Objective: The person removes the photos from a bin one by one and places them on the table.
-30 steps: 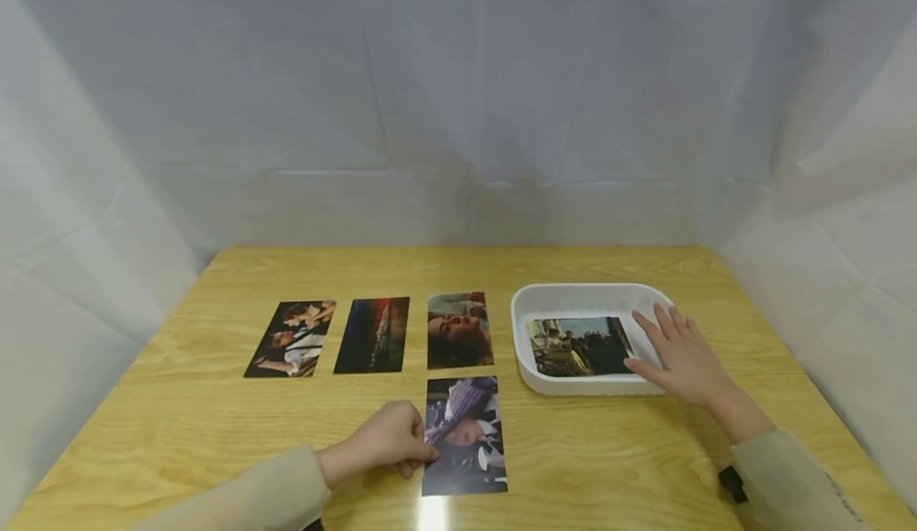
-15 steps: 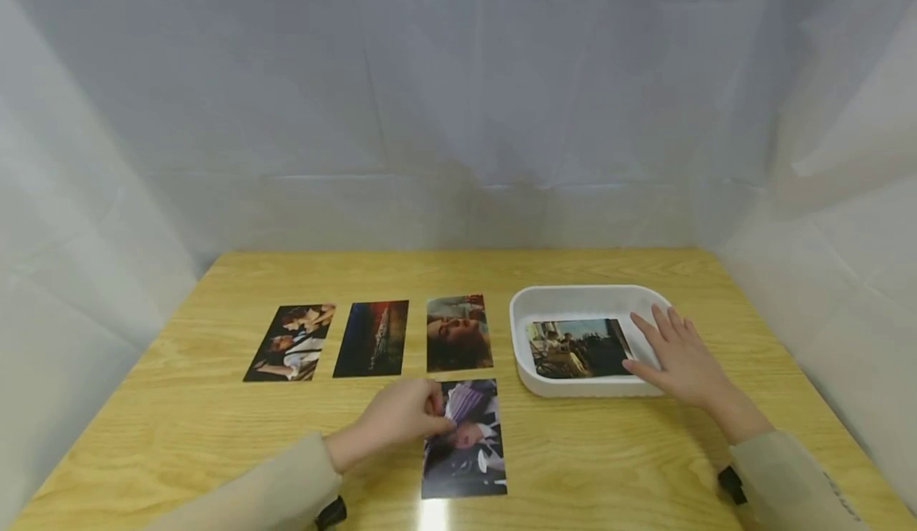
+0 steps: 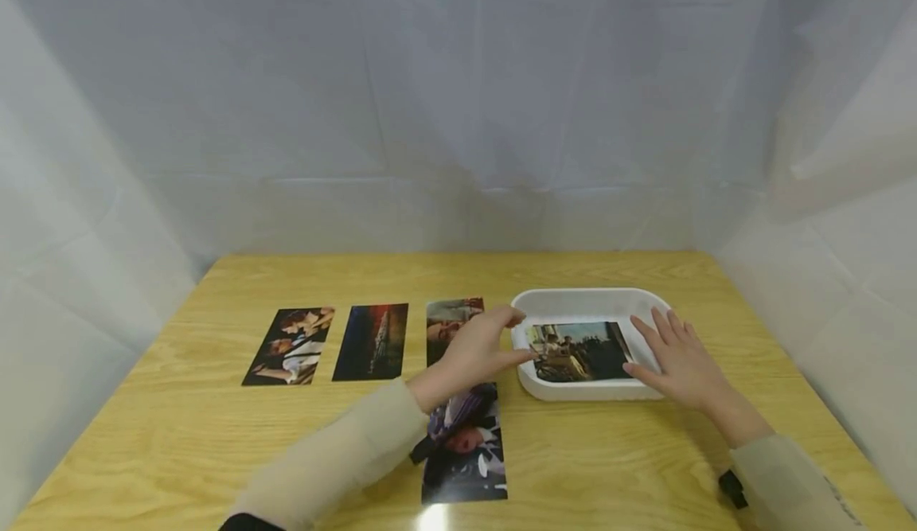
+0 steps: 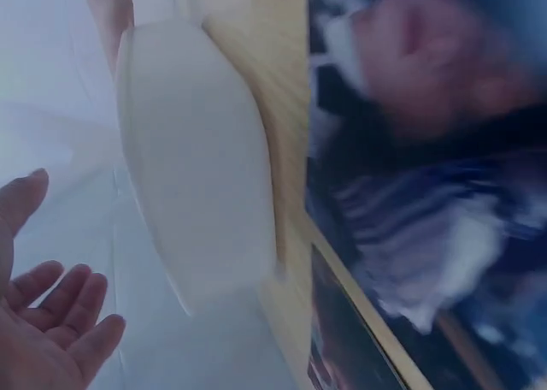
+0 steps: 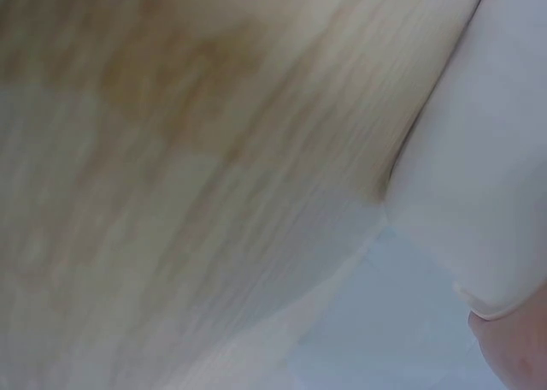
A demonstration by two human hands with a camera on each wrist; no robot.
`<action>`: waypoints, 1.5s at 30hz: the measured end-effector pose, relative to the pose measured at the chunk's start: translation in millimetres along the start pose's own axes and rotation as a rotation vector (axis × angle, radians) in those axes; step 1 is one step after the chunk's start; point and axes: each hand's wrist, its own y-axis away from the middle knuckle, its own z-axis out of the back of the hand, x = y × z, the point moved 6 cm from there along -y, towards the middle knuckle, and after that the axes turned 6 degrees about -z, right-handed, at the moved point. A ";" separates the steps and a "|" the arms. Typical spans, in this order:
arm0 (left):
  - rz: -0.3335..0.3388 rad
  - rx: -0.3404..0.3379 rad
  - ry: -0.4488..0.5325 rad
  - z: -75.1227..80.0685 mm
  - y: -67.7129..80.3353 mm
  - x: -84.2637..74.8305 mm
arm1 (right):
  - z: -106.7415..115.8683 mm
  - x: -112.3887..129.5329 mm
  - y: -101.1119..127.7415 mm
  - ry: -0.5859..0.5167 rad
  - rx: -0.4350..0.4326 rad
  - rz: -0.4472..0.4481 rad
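My left hand (image 3: pixel 478 349) reaches over two photo prints toward the left end of a white tray (image 3: pixel 587 392), thumb and fingers apart and nothing between them. In the left wrist view the fingers (image 4: pixel 64 300) are loosely bent beside the tray wall (image 4: pixel 197 168). One photo (image 3: pixel 579 351) lies flat inside the tray. My right hand (image 3: pixel 680 360) rests at the tray's right rim, fingers spread. Below my left forearm lies the photo with purple stripes (image 3: pixel 469 459), partly covered by the wrist. Behind the hand, a photo of a face (image 3: pixel 447 320) is partly hidden.
Two more photos lie on the wooden table (image 3: pixel 215 435) to the left: one of people in white (image 3: pixel 290 348) and one of a lit ship (image 3: pixel 371 342). White sheeting (image 3: pixel 430 101) hangs behind and on both sides of the table.
My left hand has let go of the striped photo's left edge and moved right and away to the tray, its fingers opening. The photo stays in place. My right hand has not moved.
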 end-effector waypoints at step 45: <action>0.139 0.430 -0.491 -113.3 -75.0 3.9 | -2.1 -2.3 -0.4 -0.011 0.010 -0.012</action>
